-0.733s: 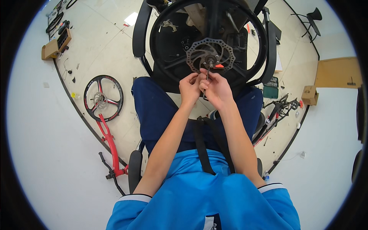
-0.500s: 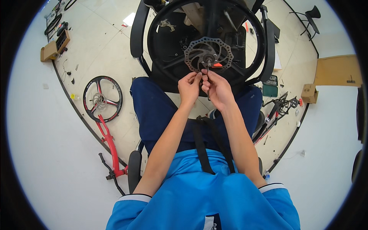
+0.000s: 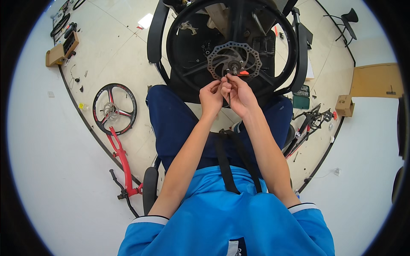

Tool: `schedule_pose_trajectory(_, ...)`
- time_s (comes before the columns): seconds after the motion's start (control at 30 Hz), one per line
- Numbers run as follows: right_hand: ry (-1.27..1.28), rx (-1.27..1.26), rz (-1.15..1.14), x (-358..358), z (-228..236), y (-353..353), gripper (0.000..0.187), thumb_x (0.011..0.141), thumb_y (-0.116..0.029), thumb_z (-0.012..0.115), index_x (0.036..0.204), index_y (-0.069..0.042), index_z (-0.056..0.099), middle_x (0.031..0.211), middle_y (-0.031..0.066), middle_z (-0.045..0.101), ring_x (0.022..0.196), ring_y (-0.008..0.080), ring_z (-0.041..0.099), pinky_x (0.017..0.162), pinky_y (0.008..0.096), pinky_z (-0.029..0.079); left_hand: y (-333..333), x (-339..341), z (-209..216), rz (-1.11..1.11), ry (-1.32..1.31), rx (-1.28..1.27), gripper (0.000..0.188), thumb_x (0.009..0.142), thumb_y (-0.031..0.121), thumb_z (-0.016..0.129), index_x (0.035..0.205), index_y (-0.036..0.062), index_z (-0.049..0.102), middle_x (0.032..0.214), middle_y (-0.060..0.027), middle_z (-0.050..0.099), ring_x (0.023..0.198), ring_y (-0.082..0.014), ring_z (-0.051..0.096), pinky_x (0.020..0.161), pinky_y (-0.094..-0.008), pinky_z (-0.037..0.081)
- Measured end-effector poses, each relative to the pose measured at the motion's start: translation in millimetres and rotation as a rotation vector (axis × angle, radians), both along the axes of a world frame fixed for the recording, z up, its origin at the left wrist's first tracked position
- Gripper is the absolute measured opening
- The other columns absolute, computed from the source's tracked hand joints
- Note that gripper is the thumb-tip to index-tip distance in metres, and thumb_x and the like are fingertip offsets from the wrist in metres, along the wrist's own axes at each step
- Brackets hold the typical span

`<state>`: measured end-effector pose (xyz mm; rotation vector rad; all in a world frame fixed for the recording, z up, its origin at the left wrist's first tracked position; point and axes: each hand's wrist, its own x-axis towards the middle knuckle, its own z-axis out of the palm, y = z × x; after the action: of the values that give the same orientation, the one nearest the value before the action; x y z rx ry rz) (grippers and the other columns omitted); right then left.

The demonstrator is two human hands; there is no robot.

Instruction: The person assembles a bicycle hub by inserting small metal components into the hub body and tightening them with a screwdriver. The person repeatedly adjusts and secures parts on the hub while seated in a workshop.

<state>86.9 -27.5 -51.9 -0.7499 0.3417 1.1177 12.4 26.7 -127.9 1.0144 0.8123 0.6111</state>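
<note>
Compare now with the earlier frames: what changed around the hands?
The right hand and the thin rod it holds have shifted slightly left relative to the brake disc. No visible grab or release. The left hand stays near the disc's lower edge; the black wheel looks unmoved.

this looks like a bike workshop, in a room with white walls [image 3: 47, 149] and a shiny tile floor [image 3: 109, 42]. a big black wheel [image 3: 235, 27] with a brake disc [image 3: 224, 59] lies over a black chair [image 3: 156, 38], just ahead of the left hand [image 3: 211, 97] and the right hand [image 3: 241, 96], which holds a thin tool [image 3: 229, 100]. left of the hands are another wheel [image 3: 112, 112] and a red bike frame [image 3: 124, 164]. right of them are more bike parts [image 3: 311, 123]. an open cardboard box [image 3: 55, 56] sits far ahead and left.
</note>
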Motion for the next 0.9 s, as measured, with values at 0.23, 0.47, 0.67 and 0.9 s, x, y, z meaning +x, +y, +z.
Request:
schedule_pose_trajectory(0.23,0.089,0.058,-0.046,-2.5,-8.8,6.4,0.012,0.095,-0.007,0.051,0.095,0.004,0.052,0.085,0.0118,0.056,0.066,0.0136,0.049,0.056,0.0258,0.043,0.9,-2.4,3.2,0.003,-0.022,0.025,0.020,0.084,0.001,0.065,0.102,-0.0075,0.066,0.087,-0.0099,0.071,0.078,-0.0110,0.065,0.070,-0.0235,0.050)
schedule_pose_trajectory(0.47,0.062,0.025,-0.108,-9.5,-0.6,7.1,0.011,0.096,-0.008,0.049,0.093,0.002,0.050,0.082,0.0112,0.055,0.063,0.0137,0.044,0.053,0.0265,0.039,2.4,-2.9,6.3,-0.028,-0.040,-0.030,0.020,0.082,-0.006,0.060,0.101,-0.0074,0.066,0.082,-0.0072,0.069,0.071,-0.0089,0.062,0.063,-0.0224,0.048)
schedule_pose_trajectory(0.67,0.177,0.126,-0.100,-3.6,-2.8,9.7,0.012,0.099,-0.008,0.046,0.094,0.003,0.048,0.080,0.0065,0.051,0.059,0.0088,0.040,0.050,0.0218,0.036,2.2,-1.4,-2.0,-0.031,-0.006,0.045,0.018,0.083,-0.001,0.063,0.100,-0.0068,0.066,0.082,-0.0072,0.070,0.072,-0.0080,0.061,0.064,-0.0217,0.047)
schedule_pose_trajectory(0.9,0.140,-0.036,-0.177,-9.0,13.3,21.3,0.013,0.099,-0.010,0.049,0.097,0.002,0.052,0.093,0.0131,0.062,0.067,0.0123,0.053,0.056,0.0228,0.045,2.4,-2.4,1.6,-0.005,0.061,0.081,0.019,0.087,0.011,0.067,0.100,-0.0041,0.068,0.089,-0.0098,0.072,0.080,-0.0110,0.064,0.072,-0.0256,0.048)
